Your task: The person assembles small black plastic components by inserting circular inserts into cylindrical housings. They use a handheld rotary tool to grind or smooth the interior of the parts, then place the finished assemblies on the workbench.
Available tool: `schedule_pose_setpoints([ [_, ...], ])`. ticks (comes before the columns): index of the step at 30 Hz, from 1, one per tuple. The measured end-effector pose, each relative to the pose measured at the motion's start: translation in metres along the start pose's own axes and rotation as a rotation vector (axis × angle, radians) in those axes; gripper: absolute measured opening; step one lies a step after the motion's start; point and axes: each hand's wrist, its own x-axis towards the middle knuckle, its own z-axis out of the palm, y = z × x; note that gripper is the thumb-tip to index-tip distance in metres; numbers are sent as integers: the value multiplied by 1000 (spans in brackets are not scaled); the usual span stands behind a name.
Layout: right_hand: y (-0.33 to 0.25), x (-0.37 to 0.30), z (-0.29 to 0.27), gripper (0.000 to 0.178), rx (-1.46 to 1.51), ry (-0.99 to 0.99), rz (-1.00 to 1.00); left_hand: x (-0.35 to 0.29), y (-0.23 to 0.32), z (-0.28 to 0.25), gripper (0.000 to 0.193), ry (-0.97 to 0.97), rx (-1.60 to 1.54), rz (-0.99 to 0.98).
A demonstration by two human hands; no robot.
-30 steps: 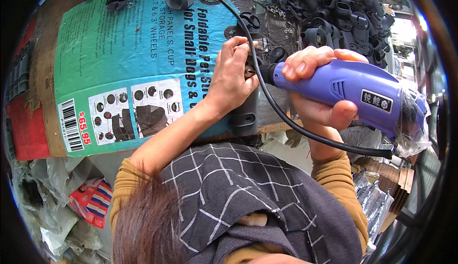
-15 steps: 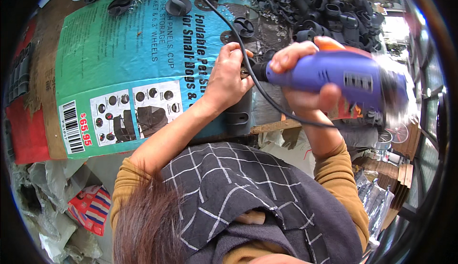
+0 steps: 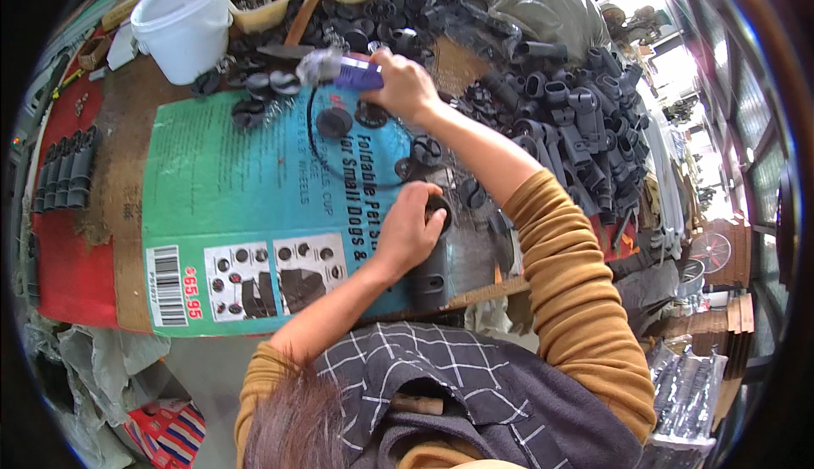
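My left hand (image 3: 409, 231) is closed around a black plastic tube-shaped part (image 3: 431, 287) near the table's front edge, thumb at its upper end. Farther off, my right hand (image 3: 402, 87) grips a purple corded electric screwdriver (image 3: 358, 74), whose other end is blurred by motion. Its black cord (image 3: 315, 134) loops down over the printed green and blue cardboard sheet (image 3: 220, 164). Round black plastic knobs or caps lie about on the sheet, one dark cap (image 3: 334, 122) just below the tool and another (image 3: 426, 150) beyond my left hand.
A big heap of black plastic fittings (image 3: 564, 117) fills the right side. At the back stand a white bucket (image 3: 182, 32), a yellowish tub (image 3: 263, 2) and a wooden-handled hammer (image 3: 309, 7). Several black parts (image 3: 66, 172) stand in a row on the left.
My right hand has carried the electric screwdriver from the right of the part to the far side, left of where it was. My left hand stays on the black part. The view has shifted.
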Motion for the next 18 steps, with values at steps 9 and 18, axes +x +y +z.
schedule_pose_setpoints([
  [9,-33,-142,-89,48,772,-113,339,47,31,-40,28,449,11,109],
  [18,138,-148,-171,45,1147,591,780,66,46,-23,43,244,-42,141],
])
